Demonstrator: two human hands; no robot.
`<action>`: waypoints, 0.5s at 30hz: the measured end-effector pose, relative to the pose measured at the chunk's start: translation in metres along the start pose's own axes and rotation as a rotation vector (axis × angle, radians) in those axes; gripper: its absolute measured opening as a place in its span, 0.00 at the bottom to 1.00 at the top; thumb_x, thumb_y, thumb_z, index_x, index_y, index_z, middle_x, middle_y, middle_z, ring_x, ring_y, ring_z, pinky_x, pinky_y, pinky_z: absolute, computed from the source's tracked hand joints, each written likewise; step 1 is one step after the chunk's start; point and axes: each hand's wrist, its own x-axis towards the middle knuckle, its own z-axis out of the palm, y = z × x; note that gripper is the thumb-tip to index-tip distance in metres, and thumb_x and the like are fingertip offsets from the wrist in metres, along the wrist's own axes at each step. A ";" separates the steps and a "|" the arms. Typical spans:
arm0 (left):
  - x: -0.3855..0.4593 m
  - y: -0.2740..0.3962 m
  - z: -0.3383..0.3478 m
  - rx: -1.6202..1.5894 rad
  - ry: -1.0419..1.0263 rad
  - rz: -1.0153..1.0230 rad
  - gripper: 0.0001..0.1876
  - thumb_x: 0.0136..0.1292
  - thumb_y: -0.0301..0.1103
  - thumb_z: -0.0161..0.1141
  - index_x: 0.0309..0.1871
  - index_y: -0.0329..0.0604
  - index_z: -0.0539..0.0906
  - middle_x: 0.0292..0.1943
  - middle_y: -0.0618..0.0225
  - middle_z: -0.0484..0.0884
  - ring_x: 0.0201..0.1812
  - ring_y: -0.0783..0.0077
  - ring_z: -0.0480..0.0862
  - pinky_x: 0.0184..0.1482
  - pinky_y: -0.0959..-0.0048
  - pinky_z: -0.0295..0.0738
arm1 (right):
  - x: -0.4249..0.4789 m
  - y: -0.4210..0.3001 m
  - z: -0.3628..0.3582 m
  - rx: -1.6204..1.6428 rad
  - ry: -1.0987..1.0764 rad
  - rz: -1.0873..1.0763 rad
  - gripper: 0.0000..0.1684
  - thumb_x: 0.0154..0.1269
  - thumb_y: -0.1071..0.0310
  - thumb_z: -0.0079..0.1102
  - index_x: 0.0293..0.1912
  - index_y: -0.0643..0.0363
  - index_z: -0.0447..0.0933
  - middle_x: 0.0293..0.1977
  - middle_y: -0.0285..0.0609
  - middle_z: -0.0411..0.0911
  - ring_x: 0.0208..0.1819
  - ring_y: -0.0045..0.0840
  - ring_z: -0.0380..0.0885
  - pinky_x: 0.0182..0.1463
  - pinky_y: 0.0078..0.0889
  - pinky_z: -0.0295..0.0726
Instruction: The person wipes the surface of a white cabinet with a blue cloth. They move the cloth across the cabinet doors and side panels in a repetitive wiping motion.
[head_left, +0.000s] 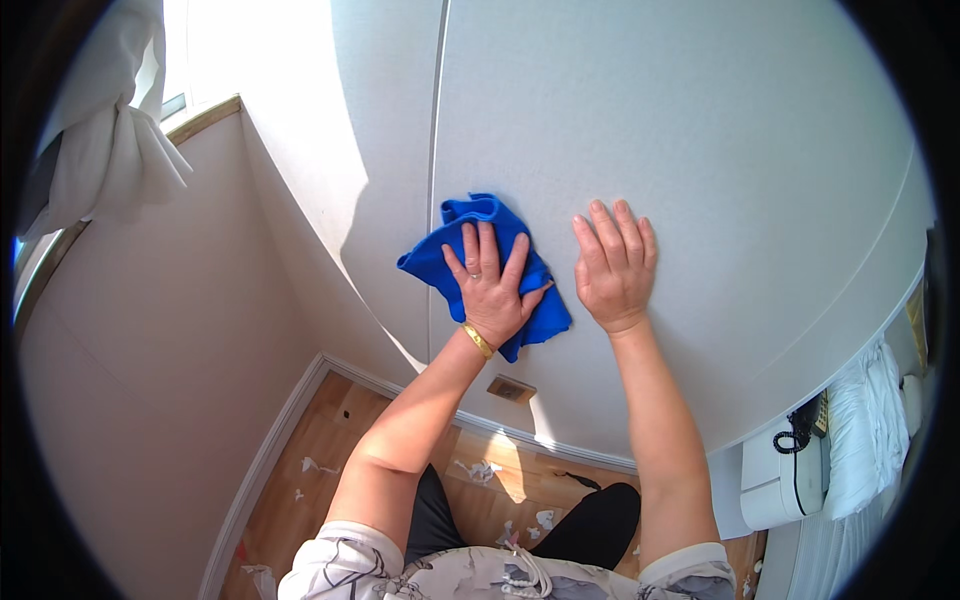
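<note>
A blue cloth (551, 319) lies bunched against the pale wall panel (712, 150), its top edge folded over. Spread on top of it, my left hand (491, 285) presses the cloth to the panel, the thumb at a fold on the right. That hand wears a ring, and a gold bracelet (478, 341) circles the wrist. To the right of the cloth and apart from it, my right hand (616, 266) rests on the bare panel with nothing in it. Its fingers point up and are slightly apart. A vertical seam (433, 150) in the panel passes behind the cloth's left part.
A wall socket (511, 388) sits low, below the cloth. Paper scraps (478, 471) litter the wood floor (360, 420). At left hangs a knotted white curtain (124, 150) by a window ledge (206, 120). On the right, a corded telephone (810, 420) tops a white cabinet (776, 480) near bedding (862, 427).
</note>
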 end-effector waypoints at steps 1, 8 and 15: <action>-0.002 0.003 0.001 0.035 -0.018 0.049 0.37 0.59 0.61 0.61 0.67 0.49 0.75 0.75 0.38 0.55 0.76 0.35 0.51 0.71 0.32 0.32 | 0.000 -0.001 0.000 -0.004 -0.007 0.004 0.21 0.63 0.69 0.55 0.56 0.46 0.78 0.62 0.31 0.74 0.69 0.29 0.67 0.74 0.43 0.59; 0.042 -0.013 -0.015 0.037 -0.036 0.139 0.38 0.58 0.65 0.60 0.67 0.53 0.76 0.75 0.45 0.57 0.76 0.41 0.54 0.72 0.35 0.36 | -0.003 0.002 -0.002 -0.013 -0.016 0.005 0.22 0.62 0.69 0.55 0.56 0.45 0.77 0.61 0.31 0.74 0.68 0.29 0.67 0.74 0.43 0.59; 0.003 -0.022 -0.006 0.023 0.012 -0.168 0.45 0.56 0.54 0.68 0.75 0.49 0.64 0.78 0.41 0.46 0.78 0.38 0.46 0.71 0.33 0.35 | -0.002 -0.002 0.005 -0.021 0.014 0.001 0.24 0.61 0.70 0.54 0.58 0.45 0.75 0.62 0.31 0.73 0.69 0.31 0.66 0.73 0.45 0.59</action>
